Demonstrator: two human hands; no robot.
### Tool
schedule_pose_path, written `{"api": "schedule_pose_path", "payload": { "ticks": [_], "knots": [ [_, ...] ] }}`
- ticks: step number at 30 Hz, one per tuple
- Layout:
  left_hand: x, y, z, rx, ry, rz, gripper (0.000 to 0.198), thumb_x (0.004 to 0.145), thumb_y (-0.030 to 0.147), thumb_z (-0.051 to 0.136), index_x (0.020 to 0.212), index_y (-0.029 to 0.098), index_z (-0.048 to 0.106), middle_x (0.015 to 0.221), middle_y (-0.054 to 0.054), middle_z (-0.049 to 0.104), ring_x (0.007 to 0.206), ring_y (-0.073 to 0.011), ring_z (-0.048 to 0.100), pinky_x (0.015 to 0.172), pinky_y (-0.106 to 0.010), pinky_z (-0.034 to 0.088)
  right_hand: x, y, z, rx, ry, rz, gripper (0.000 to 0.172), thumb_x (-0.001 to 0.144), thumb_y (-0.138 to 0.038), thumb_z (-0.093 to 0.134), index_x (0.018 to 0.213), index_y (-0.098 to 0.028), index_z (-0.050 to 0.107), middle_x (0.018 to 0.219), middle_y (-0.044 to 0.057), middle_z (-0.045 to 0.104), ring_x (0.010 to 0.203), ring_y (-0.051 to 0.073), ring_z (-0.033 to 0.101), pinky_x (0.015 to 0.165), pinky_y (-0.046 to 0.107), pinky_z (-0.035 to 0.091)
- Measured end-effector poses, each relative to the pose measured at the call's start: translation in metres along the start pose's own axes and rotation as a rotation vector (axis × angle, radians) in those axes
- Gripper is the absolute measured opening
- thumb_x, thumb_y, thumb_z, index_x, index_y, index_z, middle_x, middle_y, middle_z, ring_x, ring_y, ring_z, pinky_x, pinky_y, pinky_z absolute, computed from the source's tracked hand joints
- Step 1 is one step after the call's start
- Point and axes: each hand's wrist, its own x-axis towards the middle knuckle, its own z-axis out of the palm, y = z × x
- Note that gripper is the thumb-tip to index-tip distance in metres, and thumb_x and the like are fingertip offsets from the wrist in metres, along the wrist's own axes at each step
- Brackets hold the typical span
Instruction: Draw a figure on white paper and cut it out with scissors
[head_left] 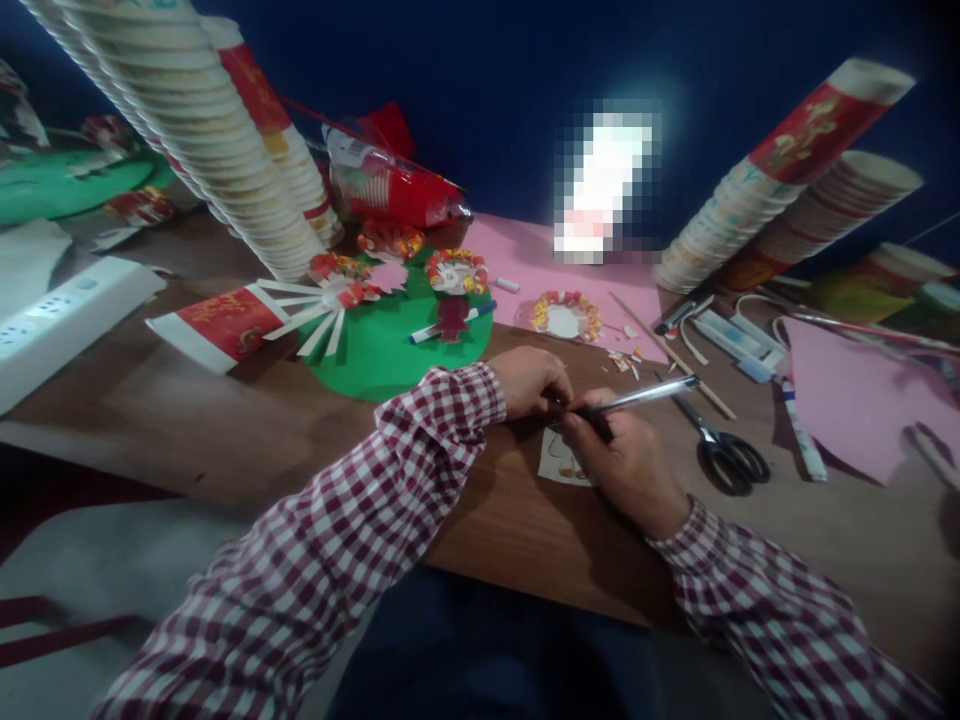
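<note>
A silver and clear pen (649, 393) is held in my right hand (634, 465), its shaft pointing up to the right. My left hand (531, 383) is closed in a pinch, its fingertips meeting those of the right hand. Whatever it pinches is too small and shaded to name. Just below the fingertips, a small pale piece of paper (559, 465) with drawn lines lies on the brown table (495, 530), partly covered by my right hand. Black-handled scissors (731, 462) rest to the right of that hand.
Tall paper cup stacks (187, 110) stand left, with more cup stacks (757, 190) at right. A green paper disc (360, 370) bears a cut cup (225, 325) and paper flowers. Pink paper (517, 240), a wooden stick (667, 350), a marker (802, 430) and a power strip (67, 320) lie around.
</note>
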Motion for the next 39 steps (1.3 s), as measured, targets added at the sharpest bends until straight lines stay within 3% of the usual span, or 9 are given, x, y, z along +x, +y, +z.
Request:
{"api": "schedule_pose_path", "payload": {
  "ticks": [19,27,32,39],
  "knots": [
    [0.0,-0.0026,0.0017,-0.005,0.006,0.006,0.015,0.067,0.016,0.062,0.079,0.018,0.072,0.069,0.0,0.06,0.063,-0.0083,0.051,0.057,-0.018,0.034,-0.0003,-0.0008,0.0,0.01,-0.03,-0.01,0.019,0.087,-0.033,0.044,0.09,-0.018,0.056,0.077,0.003,0.063,0.065,0.016,0.058,0.059,0.025,0.041],
    [-0.001,-0.0026,0.0017,-0.008,0.0,0.011,0.018,0.066,0.013,0.061,0.08,0.02,0.072,0.071,0.0,0.061,0.064,-0.0084,0.051,0.058,-0.017,0.035,-0.0021,-0.0023,0.0022,0.152,-0.099,0.097,0.022,0.086,-0.038,0.045,0.091,-0.019,0.055,0.07,0.001,0.059,0.054,0.014,0.057,0.046,0.022,0.044],
    [-0.0005,-0.0019,0.0008,-0.015,-0.009,-0.003,0.015,0.067,0.017,0.062,0.079,0.019,0.072,0.069,0.0,0.06,0.064,-0.0085,0.052,0.057,-0.017,0.035,-0.0013,-0.0008,0.0014,0.062,-0.034,0.029,0.021,0.087,-0.036,0.045,0.089,-0.018,0.056,0.071,0.002,0.061,0.059,0.014,0.058,0.051,0.023,0.043],
    [-0.0013,-0.0009,0.0016,-0.027,0.007,-0.024,0.014,0.066,0.015,0.062,0.075,0.019,0.072,0.068,0.0,0.06,0.064,-0.0088,0.052,0.058,-0.017,0.036,-0.0005,-0.001,0.0012,0.046,-0.068,0.031,0.017,0.087,-0.034,0.045,0.086,-0.019,0.054,0.062,-0.001,0.056,0.051,0.013,0.054,0.049,0.023,0.039]
  ]
}}
